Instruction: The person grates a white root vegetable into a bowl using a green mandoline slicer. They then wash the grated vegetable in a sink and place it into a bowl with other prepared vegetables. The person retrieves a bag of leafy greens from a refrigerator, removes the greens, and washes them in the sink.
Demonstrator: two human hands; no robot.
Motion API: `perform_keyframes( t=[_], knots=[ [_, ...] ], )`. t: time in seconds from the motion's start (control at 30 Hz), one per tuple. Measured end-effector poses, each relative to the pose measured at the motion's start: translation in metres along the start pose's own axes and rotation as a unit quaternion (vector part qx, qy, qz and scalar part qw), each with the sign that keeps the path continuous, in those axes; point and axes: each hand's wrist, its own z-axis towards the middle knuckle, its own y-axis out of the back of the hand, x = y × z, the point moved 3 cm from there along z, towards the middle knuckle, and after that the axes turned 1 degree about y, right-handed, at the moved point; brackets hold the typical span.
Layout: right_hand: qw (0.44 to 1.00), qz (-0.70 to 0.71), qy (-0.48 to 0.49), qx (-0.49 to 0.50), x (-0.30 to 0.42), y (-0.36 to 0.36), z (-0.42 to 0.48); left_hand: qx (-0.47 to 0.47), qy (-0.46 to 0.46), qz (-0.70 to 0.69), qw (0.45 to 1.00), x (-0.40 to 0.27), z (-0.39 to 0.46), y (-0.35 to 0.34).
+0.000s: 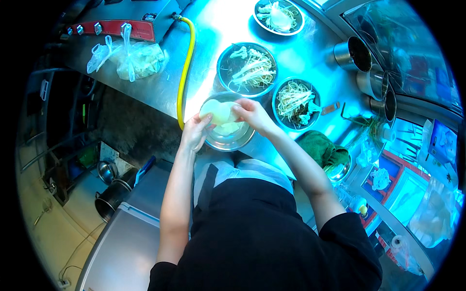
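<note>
My left hand [195, 132] and my right hand [253, 115] each pinch thin, pale round slices [217, 111], which overlap between them. Below the hands is a steel bowl [233, 144] with more pale slices [228, 128] inside. Just beyond it stands a metal bowl [219, 74] of enoki-like mushrooms, sprouts and a cauliflower piece. To its right a similar bowl [275, 115] holds mushrooms, dark leafy matter and cauliflower. A third bowl [256, 22], at the top, has pale slices lying over sprouts.
A yellow hose [186, 69] crosses the steel counter [165, 98] left of the bowls. Tied plastic bags [140, 60] lie beside a cooker with a red knob panel [120, 30]. On the right are a green towel [320, 147], a wooden-handled tool [330, 108] and several steel pots [347, 56].
</note>
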Motion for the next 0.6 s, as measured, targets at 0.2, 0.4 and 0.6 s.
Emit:
perform_keyframes(
  t=[0.2, 0.4, 0.6],
  knots=[
    [0.997, 0.078, -0.003, 0.014, 0.003, -0.001, 0.022, -0.027, -0.07, 0.055, 0.996, -0.019, 0.016, -0.002],
    [0.757, -0.601, 0.256, -0.023, -0.056, -0.004, -0.002, -0.085, -0.123, 0.053, 0.987, -0.022, 0.005, 0.009],
    [0.742, -0.635, 0.214, -0.002, -0.063, -0.019, 0.006, -0.109, -0.087, 0.019, 0.99, -0.01, -0.008, 0.019]
  ],
)
